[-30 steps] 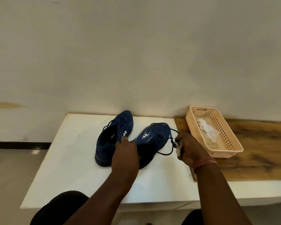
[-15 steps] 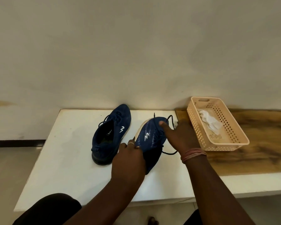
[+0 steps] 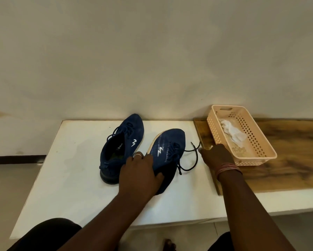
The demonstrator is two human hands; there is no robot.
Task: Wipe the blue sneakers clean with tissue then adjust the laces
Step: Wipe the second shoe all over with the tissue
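Two blue sneakers are on the white table (image 3: 70,169). The left sneaker (image 3: 123,142) stands upright, toe towards the wall. The right sneaker (image 3: 168,147) is tipped onto its side, and my left hand (image 3: 139,171) grips its heel end. Its black laces (image 3: 193,154) trail loose to the right. My right hand (image 3: 217,154) is to the right of the laces, just in front of the basket's near-left side, apart from the shoe. A small pale bit of tissue (image 3: 210,147) shows at its curled fingers.
A peach perforated basket (image 3: 268,147) stands on a wooden board (image 3: 288,174) at the right, with crumpled white tissue (image 3: 231,131) inside. The wall runs close behind the table. My knees and a bare foot show below the table's front edge.
My right hand left the shoe's laced top and moved right towards the basket. The left hand kept its grip on the heel while the shoe stayed tipped on its side.
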